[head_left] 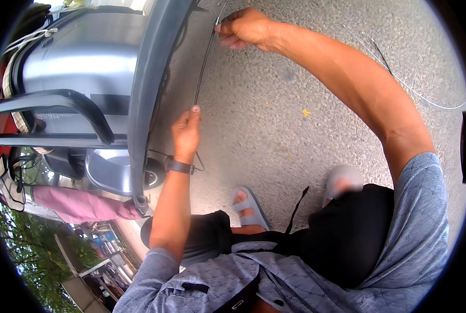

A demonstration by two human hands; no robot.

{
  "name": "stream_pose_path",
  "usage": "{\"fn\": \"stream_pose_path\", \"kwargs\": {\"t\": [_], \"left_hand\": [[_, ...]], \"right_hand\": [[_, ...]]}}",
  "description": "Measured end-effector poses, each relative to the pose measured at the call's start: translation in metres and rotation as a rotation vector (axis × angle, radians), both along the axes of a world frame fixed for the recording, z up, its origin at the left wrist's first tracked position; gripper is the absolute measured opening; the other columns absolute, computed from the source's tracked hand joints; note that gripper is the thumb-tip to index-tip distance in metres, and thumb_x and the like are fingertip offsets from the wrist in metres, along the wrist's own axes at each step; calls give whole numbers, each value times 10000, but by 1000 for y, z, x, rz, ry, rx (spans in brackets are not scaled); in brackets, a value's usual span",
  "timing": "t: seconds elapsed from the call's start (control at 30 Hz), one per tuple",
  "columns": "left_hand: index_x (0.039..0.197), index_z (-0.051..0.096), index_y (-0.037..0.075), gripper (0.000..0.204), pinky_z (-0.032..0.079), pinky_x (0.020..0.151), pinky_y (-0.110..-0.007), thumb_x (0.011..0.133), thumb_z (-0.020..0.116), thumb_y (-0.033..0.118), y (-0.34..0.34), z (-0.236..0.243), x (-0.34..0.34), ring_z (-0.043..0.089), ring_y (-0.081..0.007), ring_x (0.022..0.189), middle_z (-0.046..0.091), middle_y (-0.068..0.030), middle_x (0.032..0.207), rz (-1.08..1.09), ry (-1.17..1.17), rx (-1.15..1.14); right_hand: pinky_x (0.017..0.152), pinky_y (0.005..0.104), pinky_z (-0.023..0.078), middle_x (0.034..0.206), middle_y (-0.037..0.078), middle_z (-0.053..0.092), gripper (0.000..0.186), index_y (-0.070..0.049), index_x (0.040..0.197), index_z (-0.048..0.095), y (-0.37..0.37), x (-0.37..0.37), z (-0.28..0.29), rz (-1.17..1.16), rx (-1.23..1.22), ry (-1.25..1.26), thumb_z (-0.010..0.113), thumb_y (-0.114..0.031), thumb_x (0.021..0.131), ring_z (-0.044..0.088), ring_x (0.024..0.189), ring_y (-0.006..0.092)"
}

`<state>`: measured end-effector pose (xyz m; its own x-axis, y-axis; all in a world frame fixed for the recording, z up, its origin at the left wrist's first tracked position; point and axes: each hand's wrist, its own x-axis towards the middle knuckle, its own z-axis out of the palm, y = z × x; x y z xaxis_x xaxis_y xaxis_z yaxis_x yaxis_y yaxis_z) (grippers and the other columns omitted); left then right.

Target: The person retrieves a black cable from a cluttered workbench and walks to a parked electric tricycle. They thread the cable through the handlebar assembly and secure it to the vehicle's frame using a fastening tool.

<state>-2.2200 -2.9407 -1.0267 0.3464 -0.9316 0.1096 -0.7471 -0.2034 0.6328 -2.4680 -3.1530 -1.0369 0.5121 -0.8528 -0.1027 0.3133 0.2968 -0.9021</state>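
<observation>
A thin black cable (204, 65) with a silver end fitting runs taut between my hands, above the pavement. My left hand (186, 130) is closed on its lower end, thumb pressed along it, and a dark band circles that wrist. Farther ahead, my right hand (246, 29) pinches the cable near the silver fitting. Beyond those fingers a thin wire continues to the top edge of the view. My left hand is close beside the dark rim of a grey vehicle (160, 49).
A silver panel (82, 52) and a black rail (76, 96) belong to the vehicle at left. On the pavement (274, 135) at right lies a looped pale wire (426, 97) with a black sleeve. My sandalled foot (248, 206) stands below. Pink cloth (82, 203) hangs at lower left.
</observation>
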Motion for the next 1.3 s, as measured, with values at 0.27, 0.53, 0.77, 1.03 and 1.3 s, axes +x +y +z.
{"fn": "stream_pose_path", "kwargs": {"t": [0.27,0.53,0.77,1.03,1.3], "left_hand": [[778,669,26,411,428,704,-269,1012,631,362,-15,6,42,490,-86,731,594,14,729,146,-140,5],[846,688,3,456,439,740,-336,1024,565,404,-46,23,41,552,-186,762,650,-73,814,229,-158,-38],[893,682,-24,455,428,723,-338,1022,566,396,-53,24,4,537,-180,753,638,-75,800,75,-455,-182],[845,665,15,428,357,563,-305,1032,563,386,-63,24,-4,458,-127,610,559,-11,706,121,-320,-174],[793,618,102,363,258,452,-243,1037,578,368,-58,13,-18,359,-50,501,439,58,634,214,40,-134]], "right_hand": [[851,360,618,1201,166,698,340,42,1282,626,-8,43,8,36,129,-286,651,-135,993,728,1001,267],[796,345,635,1031,158,742,190,47,1065,715,-30,67,-2,-64,95,-402,664,-114,980,744,891,248],[830,347,629,1051,164,736,176,50,1046,722,-31,71,-11,-40,206,-574,674,-103,972,736,934,253],[606,290,580,832,111,724,86,40,929,744,-30,80,-7,-164,212,-572,728,-43,915,690,693,178],[570,300,528,812,98,723,135,34,920,770,-28,78,-12,-174,166,-551,750,-95,889,612,632,155]]}}
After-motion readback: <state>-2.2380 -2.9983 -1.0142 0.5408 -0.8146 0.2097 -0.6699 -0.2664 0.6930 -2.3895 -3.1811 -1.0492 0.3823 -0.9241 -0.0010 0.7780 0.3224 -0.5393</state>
